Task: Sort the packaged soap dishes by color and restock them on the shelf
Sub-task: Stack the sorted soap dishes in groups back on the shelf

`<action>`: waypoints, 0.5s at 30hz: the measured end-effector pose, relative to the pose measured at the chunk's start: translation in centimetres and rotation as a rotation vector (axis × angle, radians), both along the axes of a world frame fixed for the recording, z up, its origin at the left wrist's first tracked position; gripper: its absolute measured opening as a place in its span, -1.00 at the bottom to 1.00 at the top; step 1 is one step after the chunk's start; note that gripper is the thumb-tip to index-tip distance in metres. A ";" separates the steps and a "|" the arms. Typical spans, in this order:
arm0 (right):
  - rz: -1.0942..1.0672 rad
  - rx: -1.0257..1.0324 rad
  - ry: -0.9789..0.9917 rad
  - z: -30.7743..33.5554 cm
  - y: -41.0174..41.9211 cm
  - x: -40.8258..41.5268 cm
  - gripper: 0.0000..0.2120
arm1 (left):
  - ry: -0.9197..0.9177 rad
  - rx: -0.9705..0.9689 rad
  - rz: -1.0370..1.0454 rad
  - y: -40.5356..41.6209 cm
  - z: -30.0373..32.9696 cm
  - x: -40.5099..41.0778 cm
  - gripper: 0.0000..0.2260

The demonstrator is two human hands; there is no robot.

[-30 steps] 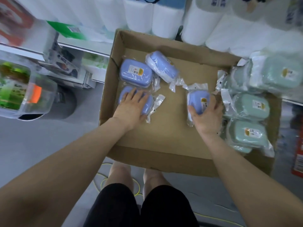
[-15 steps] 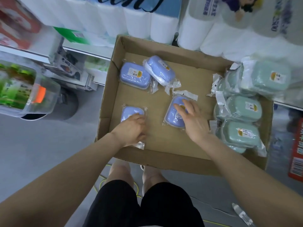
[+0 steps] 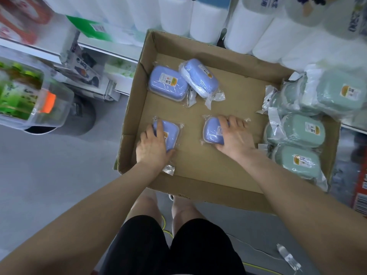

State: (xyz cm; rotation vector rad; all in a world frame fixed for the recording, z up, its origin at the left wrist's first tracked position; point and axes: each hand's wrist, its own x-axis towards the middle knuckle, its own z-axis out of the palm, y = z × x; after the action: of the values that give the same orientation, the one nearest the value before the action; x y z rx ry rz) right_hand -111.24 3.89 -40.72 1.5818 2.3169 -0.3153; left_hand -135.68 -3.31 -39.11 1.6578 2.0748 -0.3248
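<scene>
A cardboard tray [image 3: 198, 187] holds packaged soap dishes. My left hand [image 3: 154, 145] grips a blue dish [image 3: 171, 135] near the tray's front left. My right hand [image 3: 235, 135] lies over another blue dish [image 3: 212, 132] in the middle, fingers curled over its far edge. Two more blue dishes sit at the back left, one flat [image 3: 168, 83] and one tilted against it [image 3: 199, 77]. Several green dishes [image 3: 303, 130] are stacked along the tray's right side.
Rolls of white paper [image 3: 248, 26] stand on the shelf behind the tray. A clear bin with green packs [image 3: 25, 96] juts out at the left. Grey floor [image 3: 49, 175] lies below, with a yellow cable and a small wrapper near my legs.
Both hands drew their blue dishes toward the tray's front. My right hand shifted from touching its dish to covering it; my left hand slid to the dish's left side.
</scene>
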 end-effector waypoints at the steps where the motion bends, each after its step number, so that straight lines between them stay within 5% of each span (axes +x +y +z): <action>1: 0.008 -0.023 0.000 -0.1 -0.1 0.0 -0.14 | 0.002 -0.003 -0.019 0.3 0.1 0.0 -0.09; 8: -0.073 -0.042 0.015 1.4 -0.3 0.2 -0.14 | -0.082 -0.005 -0.087 1.5 0.8 -1.1 -0.11; 15: -0.112 0.168 0.104 7.2 0.0 0.2 -0.15 | -0.159 0.134 -0.161 2.3 5.5 -2.0 -0.13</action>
State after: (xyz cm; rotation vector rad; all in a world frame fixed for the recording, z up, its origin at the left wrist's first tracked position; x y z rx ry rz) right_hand -111.02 3.87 -33.52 1.8201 2.3924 -0.2392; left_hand -137.73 -1.06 -33.63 1.8700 1.8875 -0.1029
